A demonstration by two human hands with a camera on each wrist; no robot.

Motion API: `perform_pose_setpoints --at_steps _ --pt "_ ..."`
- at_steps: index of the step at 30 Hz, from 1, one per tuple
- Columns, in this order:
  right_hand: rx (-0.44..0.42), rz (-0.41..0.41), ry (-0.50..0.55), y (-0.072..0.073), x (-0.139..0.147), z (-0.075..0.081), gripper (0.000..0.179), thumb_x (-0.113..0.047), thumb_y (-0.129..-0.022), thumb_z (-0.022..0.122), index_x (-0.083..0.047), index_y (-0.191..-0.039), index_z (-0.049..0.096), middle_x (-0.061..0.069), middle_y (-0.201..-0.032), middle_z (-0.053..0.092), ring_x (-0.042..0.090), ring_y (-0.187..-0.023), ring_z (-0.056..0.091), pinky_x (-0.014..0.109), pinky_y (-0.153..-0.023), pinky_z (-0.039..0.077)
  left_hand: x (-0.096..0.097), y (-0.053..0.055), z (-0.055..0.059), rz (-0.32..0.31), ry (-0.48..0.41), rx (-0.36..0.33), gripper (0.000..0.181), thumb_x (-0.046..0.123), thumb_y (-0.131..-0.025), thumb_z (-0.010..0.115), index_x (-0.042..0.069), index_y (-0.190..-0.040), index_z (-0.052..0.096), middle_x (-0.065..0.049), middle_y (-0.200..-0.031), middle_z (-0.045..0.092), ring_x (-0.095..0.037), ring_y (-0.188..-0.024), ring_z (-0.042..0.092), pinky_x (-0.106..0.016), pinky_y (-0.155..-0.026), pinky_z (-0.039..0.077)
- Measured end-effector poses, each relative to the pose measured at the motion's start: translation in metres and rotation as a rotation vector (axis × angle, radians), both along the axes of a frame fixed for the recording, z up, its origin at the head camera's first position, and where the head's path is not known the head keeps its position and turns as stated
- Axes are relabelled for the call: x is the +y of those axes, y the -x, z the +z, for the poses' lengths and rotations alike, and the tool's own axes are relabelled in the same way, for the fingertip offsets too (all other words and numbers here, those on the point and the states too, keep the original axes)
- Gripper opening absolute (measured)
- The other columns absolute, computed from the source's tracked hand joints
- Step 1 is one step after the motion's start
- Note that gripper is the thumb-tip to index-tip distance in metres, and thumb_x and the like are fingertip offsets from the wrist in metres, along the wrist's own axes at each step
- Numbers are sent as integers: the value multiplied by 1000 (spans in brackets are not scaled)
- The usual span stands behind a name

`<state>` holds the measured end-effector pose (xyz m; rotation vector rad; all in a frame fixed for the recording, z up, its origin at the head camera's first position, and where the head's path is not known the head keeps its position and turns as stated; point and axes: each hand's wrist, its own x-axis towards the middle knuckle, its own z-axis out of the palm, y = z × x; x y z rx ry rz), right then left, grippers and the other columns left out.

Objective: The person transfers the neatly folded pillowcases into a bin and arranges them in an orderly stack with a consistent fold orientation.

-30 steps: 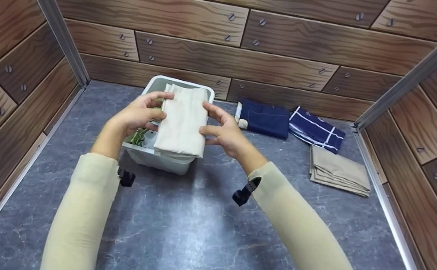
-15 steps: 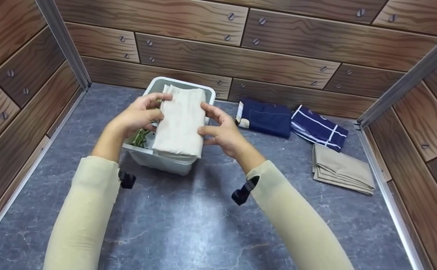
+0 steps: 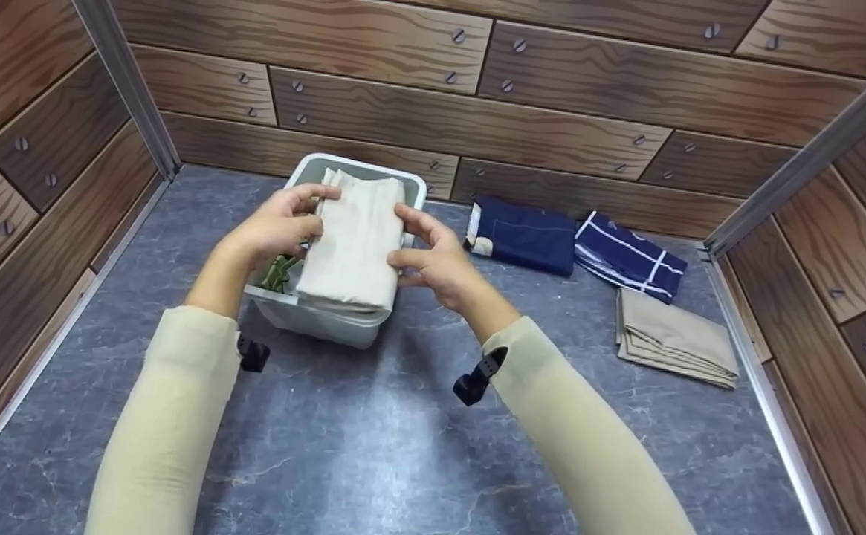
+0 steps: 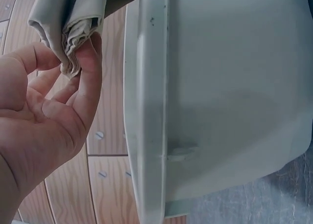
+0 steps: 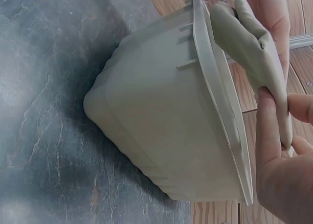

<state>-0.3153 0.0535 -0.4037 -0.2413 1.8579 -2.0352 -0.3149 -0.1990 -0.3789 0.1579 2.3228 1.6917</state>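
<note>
We can read no text, label, brand, number or sign in the head view or either wrist view, neither on the bin [image 3: 314,327] nor on the cream cloth [image 3: 351,245] over its opening. To the right of the bin, the plain navy cloth [image 3: 525,234] carries a pale patch at its end nearest the bin, and the white-lined navy cloth [image 3: 629,256] farther right has small light marks, in which we can make out no lettering.
</note>
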Motion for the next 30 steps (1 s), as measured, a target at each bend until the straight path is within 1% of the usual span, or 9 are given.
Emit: perform_pose_setpoints --at_steps 7,14,17,19,22,23,25,27,30 --pt "-5 0 -13 3 -6 1 78 14 -81 66 -18 -149 47 8 -142 48 23 -86 64 36 -60 60 -3 -1 0 24 49 53 61 -3 -86 48 15 -145 49 -16 -119 49 -16 -74 52 -27 -52 49" --pt "-3 -8 -17 7 -12 1 79 16 -80 65 -17 -149 47 8 -143 49 24 -91 64 38 -62 61 0 2 -1 42 75 67 57 -2 -90 46 13 -145 48 -17 -125 50 -12 -63 49 -25 -51 46" --pt "-5 -9 -23 8 -14 1 79 16 -80 65 -17 -149 46 8 -143 49 24 -92 64 37 -62 61 1 3 0 44 97 78 55 -2 -91 45 12 -145 48 -19 -127 49 -12 -63 50 -25 -50 46" --pt "-6 -13 -25 8 -14 1 79 17 -80 64 -17 -149 46 8 -143 48 24 -93 64 38 -62 61 2 4 1 46 114 87 55 -2 -92 45 11 -145 48 -19 -128 49 -15 -68 52 -25 -50 47" --pt "-8 -17 -33 9 -15 1 80 17 -80 64 -17 -150 46 8 -144 48 25 -94 64 39 -64 62 4 5 3 52 159 107 54 -2 -92 46 11 -144 49 -18 -128 50 -21 -82 55 -26 -55 49" --pt "-9 -19 -38 9 -15 1 80 17 -80 64 -17 -150 46 8 -144 47 25 -94 64 39 -64 62 4 5 4 51 182 117 54 -2 -91 47 12 -144 49 -19 -129 50 -24 -87 56 -28 -58 51" --pt "-10 -21 -46 10 -17 1 80 17 -80 65 -17 -149 46 8 -144 47 26 -94 64 39 -63 62 4 7 4 50 237 143 54 -1 -91 48 11 -143 50 -20 -131 51 -28 -99 55 -34 -70 53" --pt "-9 -20 -56 11 -19 1 80 18 -79 64 -17 -150 46 9 -144 46 27 -95 64 39 -63 62 3 8 5 52 284 166 55 -1 -90 49 11 -143 51 -22 -134 51 -31 -110 51 -40 -81 52" --pt "-9 -17 -70 13 -23 1 80 18 -79 64 -16 -149 46 9 -144 46 27 -97 63 40 -64 62 1 10 4 53 339 194 55 0 -90 49 11 -143 51 -24 -136 51 -33 -117 48 -47 -91 48"
